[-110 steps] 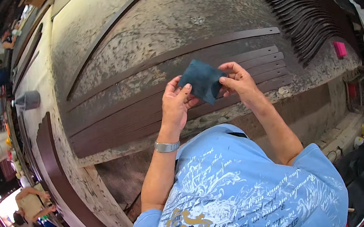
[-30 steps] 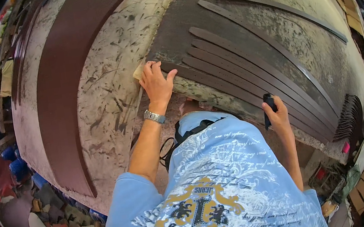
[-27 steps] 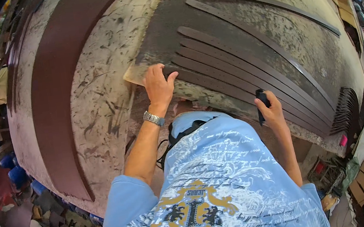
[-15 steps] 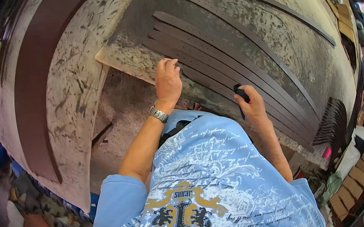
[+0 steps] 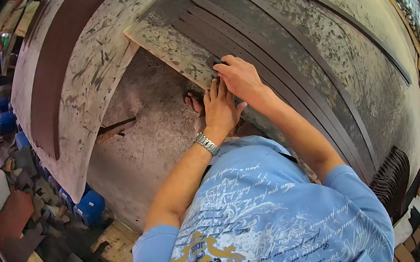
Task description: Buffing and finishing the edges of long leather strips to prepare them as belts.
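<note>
My right hand (image 5: 239, 77) is closed around a small black object (image 5: 218, 64), mostly hidden by its fingers, at the front edge of the grimy worktop (image 5: 170, 54). Just below it my left hand (image 5: 222, 108) lies with fingers stretched out and spread on that edge, fingertips beside the right hand. Long dark-brown strips (image 5: 299, 82), rounded at the far ends and some punched with holes, lie side by side under and beyond my hands.
A second pale, stained top (image 5: 86, 78) on the left carries a wide brown piece (image 5: 50, 88). Below are leather scraps (image 5: 16, 209), blue containers (image 5: 88, 205) and a bare foot (image 5: 193, 101). Curved dark pieces (image 5: 391, 176) are bunched at the right.
The cloth I held earlier is out of sight. My right hand, with the black object, has moved up-left to beside my left hand, whose fingers have straightened lower on the edge.
</note>
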